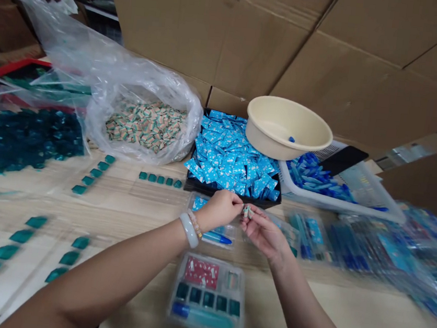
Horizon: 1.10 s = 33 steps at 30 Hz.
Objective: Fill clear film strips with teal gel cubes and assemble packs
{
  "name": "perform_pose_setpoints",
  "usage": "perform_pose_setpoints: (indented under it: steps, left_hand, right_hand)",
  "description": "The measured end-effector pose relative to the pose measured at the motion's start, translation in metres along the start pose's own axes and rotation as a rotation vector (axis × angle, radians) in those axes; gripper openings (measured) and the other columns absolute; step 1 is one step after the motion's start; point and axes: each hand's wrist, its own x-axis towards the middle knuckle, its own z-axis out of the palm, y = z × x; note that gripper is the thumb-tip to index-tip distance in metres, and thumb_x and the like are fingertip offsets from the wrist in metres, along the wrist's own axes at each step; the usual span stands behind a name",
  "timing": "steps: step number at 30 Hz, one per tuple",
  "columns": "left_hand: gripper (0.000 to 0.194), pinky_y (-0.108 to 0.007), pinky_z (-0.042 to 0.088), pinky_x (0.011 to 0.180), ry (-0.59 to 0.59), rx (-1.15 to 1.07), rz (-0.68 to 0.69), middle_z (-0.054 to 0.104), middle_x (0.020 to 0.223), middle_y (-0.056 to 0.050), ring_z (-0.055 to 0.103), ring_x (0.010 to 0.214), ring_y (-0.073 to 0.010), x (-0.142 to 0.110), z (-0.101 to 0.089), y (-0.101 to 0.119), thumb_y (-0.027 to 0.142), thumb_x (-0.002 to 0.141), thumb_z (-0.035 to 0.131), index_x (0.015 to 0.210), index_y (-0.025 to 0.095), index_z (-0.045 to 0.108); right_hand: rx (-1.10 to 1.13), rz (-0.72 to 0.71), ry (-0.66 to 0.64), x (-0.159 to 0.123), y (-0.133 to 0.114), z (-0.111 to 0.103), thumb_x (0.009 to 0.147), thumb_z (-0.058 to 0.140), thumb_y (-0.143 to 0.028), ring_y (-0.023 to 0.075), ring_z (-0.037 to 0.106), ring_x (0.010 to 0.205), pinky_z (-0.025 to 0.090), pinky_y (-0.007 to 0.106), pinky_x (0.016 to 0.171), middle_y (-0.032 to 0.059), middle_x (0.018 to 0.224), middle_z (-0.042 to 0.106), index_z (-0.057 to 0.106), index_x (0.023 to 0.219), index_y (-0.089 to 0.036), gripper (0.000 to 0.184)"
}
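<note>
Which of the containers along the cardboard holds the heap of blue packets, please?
The black box, just beyond the left hand; the clear bag, cream basin and white basket hold other things.

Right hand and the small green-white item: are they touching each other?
Touching: the head view shows the right hand pinching the green-white item.

Packing workshop: cardboard cartons (264, 43) behind worktable (344, 305), bag (196, 114) of small pieces (148, 124), tray (194, 184) of blue packets (231, 155).
</note>
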Motion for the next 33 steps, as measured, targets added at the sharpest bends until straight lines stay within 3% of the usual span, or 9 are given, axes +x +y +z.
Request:
perform_pose_setpoints:
  steps: [5,12,17,19,22,26,29,33]
  left_hand:
    - [0.023,-0.023,0.040,0.057,0.042,0.010,-0.039,0.063,0.063,-0.005,0.053,0.058,-0.0125,0.001,0.003,-0.007,0.019,0.069,0.046,0.069,0.010,0.067]
    - [0.024,-0.019,0.040,0.046,-0.172,-0.397,-0.233,0.052,0.053,0.000,0.046,0.045,-0.0067,0.000,0.007,-0.016,0.027,0.073,0.049,0.078,0.007,0.062]
    - [0.017,-0.018,0.038,0.047,-0.129,-0.421,-0.222,0.050,0.051,0.002,0.045,0.045,-0.0063,-0.009,-0.002,-0.007,0.023,0.072,0.052,0.072,0.008,0.060]
    - [0.018,-0.018,0.037,0.047,-0.105,-0.382,-0.180,0.049,0.051,0.003,0.044,0.046,-0.0068,-0.029,-0.003,-0.001,0.024,0.074,0.049,0.071,0.010,0.059]
    - [0.019,-0.019,0.038,0.051,-0.139,-0.315,-0.111,0.053,0.059,0.001,0.047,0.054,-0.0084,-0.080,0.007,0.002,0.026,0.078,0.044,0.075,0.013,0.058]
    - [0.015,-0.022,0.042,0.067,-0.217,-0.159,0.004,0.057,0.080,-0.003,0.051,0.074,-0.0116,-0.144,0.029,-0.016,0.020,0.079,0.044,0.084,0.016,0.058]
    - [0.019,-0.025,0.042,0.076,-0.251,-0.097,0.124,0.055,0.090,-0.006,0.050,0.084,-0.0134,-0.163,0.038,-0.030,0.017,0.080,0.041,0.093,0.016,0.055]
    - [0.023,-0.025,0.043,0.077,-0.227,-0.081,0.212,0.054,0.093,-0.007,0.049,0.086,-0.0138,-0.166,0.038,-0.035,0.014,0.080,0.039,0.099,0.016,0.051]
  right_hand:
    - [-0.255,-0.215,0.083,0.000,0.000,0.006,0.067,0.060,-0.029,0.0111,0.052,0.059,0.043,0.027,0.059,-0.0009,0.069,0.057,0.057,0.079,-0.020,0.015]
    - [-0.631,-0.422,0.243,0.004,0.004,0.016,0.068,0.059,-0.031,0.0112,0.049,0.060,0.041,0.026,0.059,-0.0003,0.069,0.055,0.056,0.077,-0.018,0.016]
    - [-0.727,-0.507,0.369,-0.020,0.004,0.019,0.071,0.057,-0.034,0.0139,0.052,0.066,0.044,0.028,0.060,0.0024,0.076,0.054,0.053,0.088,-0.019,0.023]
    - [-0.872,-0.457,0.377,-0.046,0.012,0.014,0.074,0.053,-0.035,0.0148,0.052,0.067,0.045,0.029,0.061,0.0038,0.078,0.055,0.055,0.090,-0.020,0.022]
    - [-1.065,-0.235,0.221,-0.087,0.036,0.003,0.075,0.053,-0.035,0.0144,0.053,0.062,0.046,0.029,0.056,0.0046,0.078,0.055,0.057,0.095,-0.021,0.025]
    - [-1.049,-0.091,0.178,-0.112,0.068,-0.002,0.072,0.055,-0.032,0.0133,0.054,0.059,0.046,0.027,0.052,0.0042,0.079,0.054,0.056,0.099,-0.020,0.030]
    - [-0.967,-0.081,0.255,-0.113,0.074,0.001,0.069,0.058,-0.032,0.0136,0.053,0.059,0.046,0.027,0.052,0.0037,0.079,0.054,0.058,0.092,-0.020,0.027]
    - [-0.742,-0.006,0.335,-0.112,0.063,0.005,0.061,0.065,-0.032,0.0136,0.052,0.059,0.044,0.027,0.054,0.0002,0.070,0.053,0.055,0.088,-0.019,0.032]
